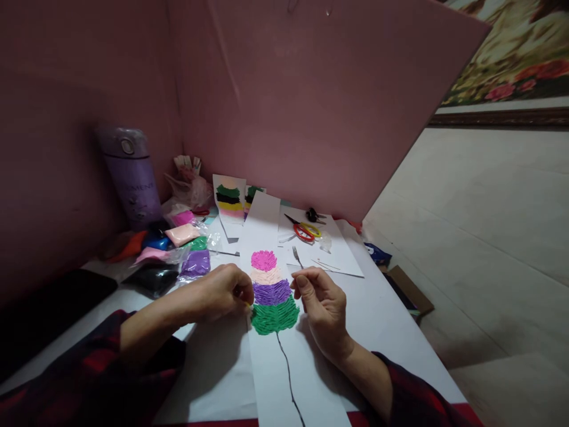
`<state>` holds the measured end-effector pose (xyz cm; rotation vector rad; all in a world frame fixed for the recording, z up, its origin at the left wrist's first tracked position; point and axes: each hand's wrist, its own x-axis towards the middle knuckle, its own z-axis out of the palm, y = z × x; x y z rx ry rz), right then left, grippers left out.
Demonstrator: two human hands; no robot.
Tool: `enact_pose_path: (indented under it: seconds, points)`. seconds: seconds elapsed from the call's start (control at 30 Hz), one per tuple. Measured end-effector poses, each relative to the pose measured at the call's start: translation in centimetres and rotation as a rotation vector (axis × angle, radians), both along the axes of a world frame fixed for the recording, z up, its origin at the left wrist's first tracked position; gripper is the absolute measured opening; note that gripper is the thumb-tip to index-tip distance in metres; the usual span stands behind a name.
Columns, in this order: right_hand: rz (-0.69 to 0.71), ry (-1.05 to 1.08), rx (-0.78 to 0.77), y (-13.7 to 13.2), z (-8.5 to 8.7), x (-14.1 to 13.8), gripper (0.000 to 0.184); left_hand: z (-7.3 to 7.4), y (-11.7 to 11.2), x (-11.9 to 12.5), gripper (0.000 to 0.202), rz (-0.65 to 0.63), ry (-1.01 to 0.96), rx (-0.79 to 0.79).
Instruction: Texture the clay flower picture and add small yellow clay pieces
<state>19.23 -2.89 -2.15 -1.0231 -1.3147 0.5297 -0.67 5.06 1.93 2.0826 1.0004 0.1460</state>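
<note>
A long white paper strip lies in front of me with a clay picture on it: pink, cream, purple and green bands above a thin black line. My left hand is curled shut at the picture's left edge, pinching something small and yellowish that I cannot make out. My right hand rests at the picture's right edge with fingers closed round a small fork, whose prongs point away from me.
Bags of coloured clay lie at the left beside a purple flask. Finished striped strips, scissors with red and yellow handles and white sheets lie behind. A pink board stands at the back. The table edge drops to the floor at right.
</note>
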Motion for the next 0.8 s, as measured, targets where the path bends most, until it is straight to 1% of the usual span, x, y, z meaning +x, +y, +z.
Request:
enact_pose_path:
  seconds: [0.27, 0.4, 0.53, 0.7, 0.8]
  points:
    - [-0.002, -0.033, 0.008, 0.0, 0.1, 0.0, 0.011, -0.7, 0.1, 0.3, 0.016, 0.014, -0.088, 0.015]
    - [-0.006, -0.067, 0.012, 0.0, 0.2, 0.0, 0.012, -0.3, -0.4, 0.7, 0.017, 0.05, -0.073, -0.011]
    - [-0.01, -0.104, 0.019, 0.0, 0.2, 0.1, 0.012, 0.1, -0.6, 0.9, 0.017, 0.051, -0.065, -0.032]
    - [-0.015, -0.133, 0.028, -0.1, 0.3, 0.1, 0.012, 0.3, -0.3, 0.6, 0.017, 0.085, -0.141, -0.013]
    - [-0.015, -0.147, 0.032, -0.1, 0.4, 0.1, 0.011, 0.3, -0.2, 0.5, 0.02, 0.083, -0.106, 0.017]
